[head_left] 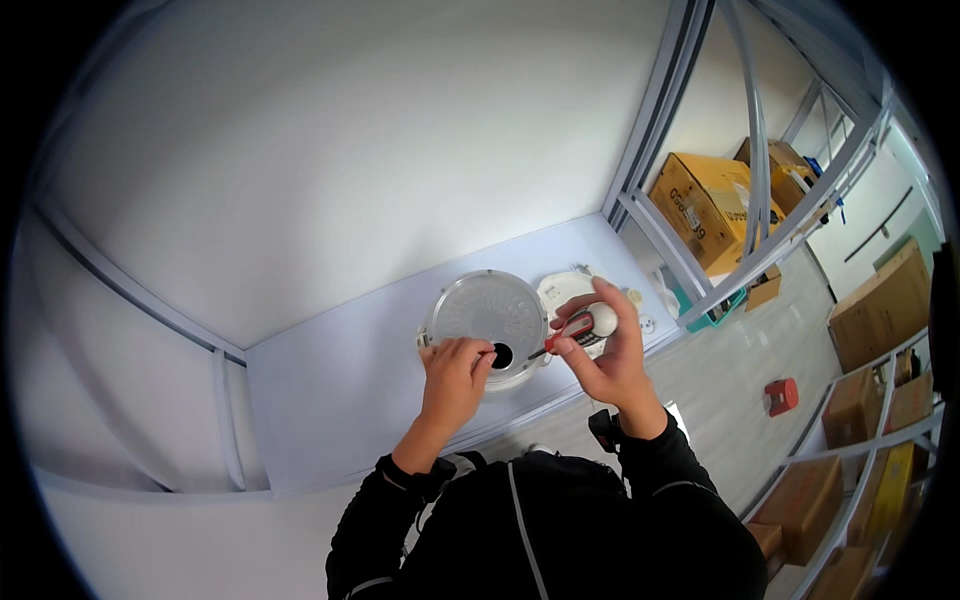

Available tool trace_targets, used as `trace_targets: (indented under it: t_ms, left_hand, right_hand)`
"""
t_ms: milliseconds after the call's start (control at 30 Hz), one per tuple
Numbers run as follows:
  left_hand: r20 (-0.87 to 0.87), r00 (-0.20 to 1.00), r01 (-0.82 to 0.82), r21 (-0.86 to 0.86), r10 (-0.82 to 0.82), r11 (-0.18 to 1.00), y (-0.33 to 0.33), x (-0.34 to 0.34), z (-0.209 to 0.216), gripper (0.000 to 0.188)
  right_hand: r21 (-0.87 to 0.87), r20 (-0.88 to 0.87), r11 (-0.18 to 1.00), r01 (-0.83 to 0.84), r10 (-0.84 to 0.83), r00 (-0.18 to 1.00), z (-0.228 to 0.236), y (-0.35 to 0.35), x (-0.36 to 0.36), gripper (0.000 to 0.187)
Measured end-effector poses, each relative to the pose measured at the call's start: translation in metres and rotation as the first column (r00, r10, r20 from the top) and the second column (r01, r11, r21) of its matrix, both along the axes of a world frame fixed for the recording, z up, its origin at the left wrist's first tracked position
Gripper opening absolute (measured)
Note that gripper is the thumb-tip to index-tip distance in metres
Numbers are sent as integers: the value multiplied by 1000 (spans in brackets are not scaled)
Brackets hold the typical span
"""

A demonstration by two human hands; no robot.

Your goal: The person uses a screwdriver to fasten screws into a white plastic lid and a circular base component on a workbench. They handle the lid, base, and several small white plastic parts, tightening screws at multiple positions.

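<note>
A round appliance (487, 310) with a grey disc face, a pale rim and a dark round hole lies on the table. My left hand (455, 376) rests on its near left part, fingers pinched together beside the hole; whatever may be between the fingertips is too small to make out. In my right hand (618, 362) is a screwdriver (577, 328) with a red and grey handle and a white rounded end. Its shaft slants down left toward the near right rim; whether the tip touches cannot be seen. Behind that hand lies a white round part (562, 287), partly covered.
The pale table (340, 350) meets a white wall at the back and a metal frame (640, 130) at the right. Beyond stand yellow cardboard boxes (705, 210), a teal bin (722, 312), a red stool (781, 397) on the floor, and shelves with brown boxes (805, 505).
</note>
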State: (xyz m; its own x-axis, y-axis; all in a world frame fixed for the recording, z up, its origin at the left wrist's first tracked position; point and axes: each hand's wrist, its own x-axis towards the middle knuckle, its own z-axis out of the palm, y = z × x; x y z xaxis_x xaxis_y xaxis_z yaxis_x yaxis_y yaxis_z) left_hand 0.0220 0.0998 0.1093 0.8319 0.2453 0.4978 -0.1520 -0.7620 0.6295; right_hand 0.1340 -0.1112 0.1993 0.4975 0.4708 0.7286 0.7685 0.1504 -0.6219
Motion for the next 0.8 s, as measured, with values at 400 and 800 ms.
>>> trace_targets:
  t_ms: [400, 800]
  left_hand:
    - [66, 979, 206, -292, -195, 934, 9, -22, 9, 11]
    - [35, 962, 238, -599, -272, 764, 24, -47, 12, 14]
  right_hand:
    - [217, -98, 955, 201, -183, 978, -15, 4, -49, 77]
    - [334, -134, 936, 114, -73, 988, -20, 23, -82, 80]
